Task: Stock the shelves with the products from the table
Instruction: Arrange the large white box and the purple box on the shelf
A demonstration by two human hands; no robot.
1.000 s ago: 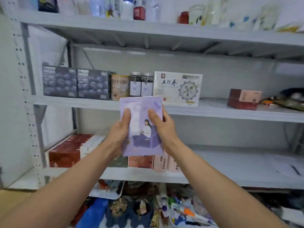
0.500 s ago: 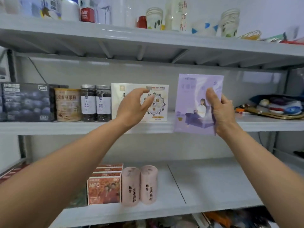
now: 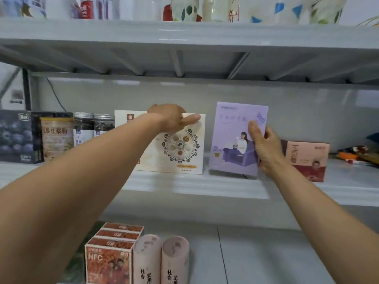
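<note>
Lilac box (image 3: 235,138): flat matt card printed with a seated figure. It stands upright on the middle shelf (image 3: 205,185), between the cream box (image 3: 180,148) and a pink-and-red carton (image 3: 307,160). Whether its base rests fully I cannot tell.
Right hand (image 3: 264,148): grips the lilac box's right edge, thumb across the front, likely to steer it face-out into the gap.
Left hand (image 3: 172,117): clasps the cream box's top edge, thumb on the front, fingers hidden behind. It is probably steadying the box or holding it aside.
Cream box: wide, thin, smooth card, so apt to topple.
Shelf: grey painted metal, smooth, with a rolled front lip.
</note>
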